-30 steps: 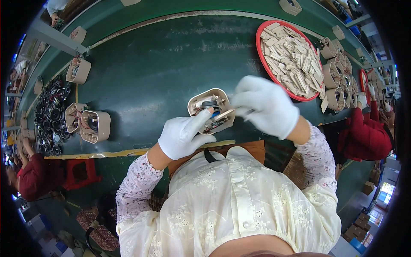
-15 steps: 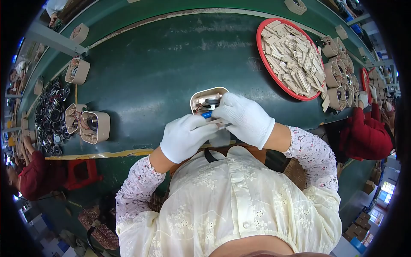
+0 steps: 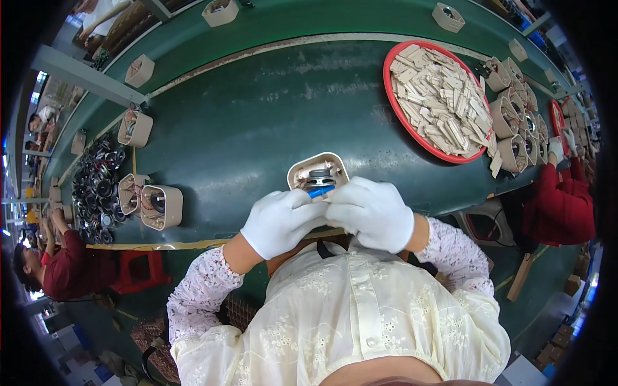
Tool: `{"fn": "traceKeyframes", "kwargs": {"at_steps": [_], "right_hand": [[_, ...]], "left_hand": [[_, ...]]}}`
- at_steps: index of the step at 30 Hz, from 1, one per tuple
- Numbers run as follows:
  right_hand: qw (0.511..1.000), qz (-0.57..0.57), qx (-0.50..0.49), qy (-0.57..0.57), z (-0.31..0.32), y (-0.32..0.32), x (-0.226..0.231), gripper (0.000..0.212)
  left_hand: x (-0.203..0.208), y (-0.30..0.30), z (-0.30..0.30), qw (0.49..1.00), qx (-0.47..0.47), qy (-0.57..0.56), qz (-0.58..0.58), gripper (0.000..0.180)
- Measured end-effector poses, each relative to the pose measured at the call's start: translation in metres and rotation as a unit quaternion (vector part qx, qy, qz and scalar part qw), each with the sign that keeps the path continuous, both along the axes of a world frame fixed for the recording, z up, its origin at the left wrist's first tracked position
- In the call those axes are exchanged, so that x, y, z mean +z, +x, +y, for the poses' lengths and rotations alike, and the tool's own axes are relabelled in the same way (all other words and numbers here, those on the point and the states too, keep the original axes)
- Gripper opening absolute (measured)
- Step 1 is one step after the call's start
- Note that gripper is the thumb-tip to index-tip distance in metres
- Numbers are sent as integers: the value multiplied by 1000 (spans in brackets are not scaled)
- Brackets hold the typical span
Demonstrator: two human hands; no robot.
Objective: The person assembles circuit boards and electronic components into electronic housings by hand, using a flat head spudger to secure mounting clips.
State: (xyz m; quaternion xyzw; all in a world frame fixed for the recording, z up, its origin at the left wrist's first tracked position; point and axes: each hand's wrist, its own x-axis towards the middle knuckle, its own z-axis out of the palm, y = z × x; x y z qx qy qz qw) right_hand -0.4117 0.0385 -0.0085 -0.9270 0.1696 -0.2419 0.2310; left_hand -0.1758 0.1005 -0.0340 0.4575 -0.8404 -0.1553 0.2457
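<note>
Straight ahead of me an open beige plastic housing (image 3: 296, 175) with rounded corners rests on the green table, a dark round speaker (image 3: 320, 177) inside it. A small blue piece (image 3: 320, 191) shows at its near side, between my gloved fingertips. My left hand (image 3: 282, 222), in a white glove, has its fingers curled and closed just below the blue piece. My right hand (image 3: 373, 213), gloved too, is closed with its fingertips meeting the left ones. The gloves hide what the fingers grip.
A red round tray (image 3: 391, 83) heaped with beige plastic strips (image 3: 444, 103) lies at right, beside stacked beige housings (image 3: 508, 119). More housings (image 3: 168, 212) and a pile of dark speakers (image 3: 96, 183) are at left. Co-workers sit on both sides. Housings line the green strip (image 3: 335, 22) beyond.
My right hand has drawn down from the housing's right rim, so more of the housing and speaker shows. The whole view has shifted slightly.
</note>
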Motion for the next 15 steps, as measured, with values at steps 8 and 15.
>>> {"fn": "traceKeyframes", "kwargs": {"at_steps": [8, 15], "right_hand": [[969, -192, -106, 111, -8, -9, 25, 11], [965, -148, -159, 147, -11, -9, -35, 6]], "left_hand": [[-12, -2, -93, 998, 65, -17, -19, 57], [-22, -1, -206, 979, 115, -103, 132, 72]]}}
